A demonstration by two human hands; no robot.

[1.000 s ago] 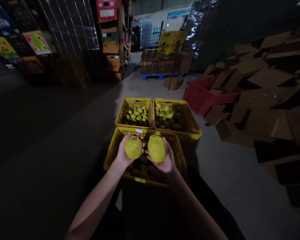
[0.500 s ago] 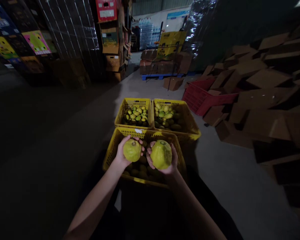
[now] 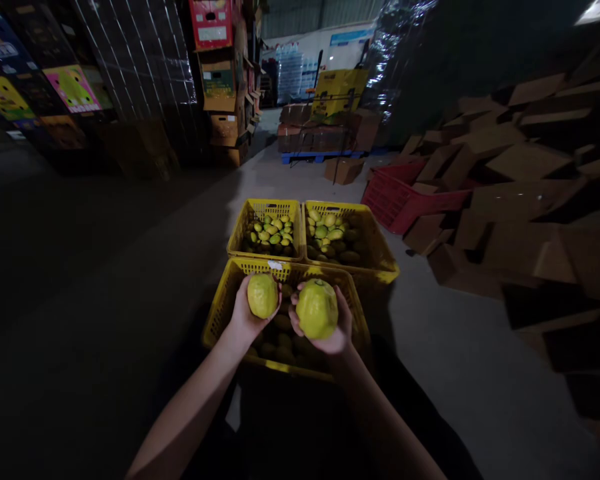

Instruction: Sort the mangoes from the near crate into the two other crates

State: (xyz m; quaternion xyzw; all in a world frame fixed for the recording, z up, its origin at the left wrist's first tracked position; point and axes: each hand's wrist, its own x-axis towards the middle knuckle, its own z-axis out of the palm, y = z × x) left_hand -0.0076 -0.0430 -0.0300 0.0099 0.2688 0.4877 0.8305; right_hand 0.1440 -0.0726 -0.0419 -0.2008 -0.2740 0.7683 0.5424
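My left hand (image 3: pixel 243 315) is closed around a lumpy yellow-green fruit (image 3: pixel 263 295), its kind not certain. A larger knobbly yellow-green fruit (image 3: pixel 318 309) lies in my right hand (image 3: pixel 341 335), whose fingers curl round its sides. Both fruits are held side by side, a little apart, above the near yellow crate (image 3: pixel 280 366). Several shadowed fruits (image 3: pixel 283 341) fill the bottom of that crate, partly hidden by my hands.
Behind stand a left yellow crate (image 3: pixel 236 229) and a right yellow crate (image 3: pixel 379 241), both with green-yellow fruits. A red crate (image 3: pixel 393 200) and heaped cardboard boxes (image 3: pixel 510 200) lie to the right. Farther back are a blue pallet (image 3: pixel 300 157) and stacked cartons (image 3: pixel 223 127).
The fruit in my left hand has turned, so its stem spot no longer shows. In my right hand the fruit has turned slightly, its dark side less visible. Both stay held.
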